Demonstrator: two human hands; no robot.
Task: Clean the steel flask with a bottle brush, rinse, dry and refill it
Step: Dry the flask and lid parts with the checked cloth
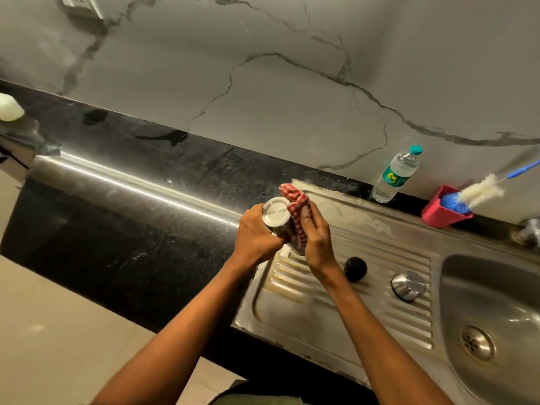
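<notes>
My left hand point(257, 232) grips the steel flask point(276, 216), held over the left end of the draining board with its flat base turned toward me. My right hand point(317, 238) presses a red-and-white checked cloth point(298, 211) against the flask's right side. The flask's mouth is hidden behind the hands. A black inner stopper point(356, 268) and a steel cap point(408, 285) lie on the ribbed draining board point(377, 258). The bottle brush point(479, 192), with white and blue bristles and a blue handle, stands in a red holder point(439, 213). A plastic water bottle point(398, 174) with a teal cap stands by the wall.
The sink bowl point(496, 317) with its drain lies at the right, and a tap base point(529, 230) sits behind it. The black stone counter point(131, 217) stretches left, with wet patches. A white object point(10, 108) rests at the far left edge. A marble wall backs the counter.
</notes>
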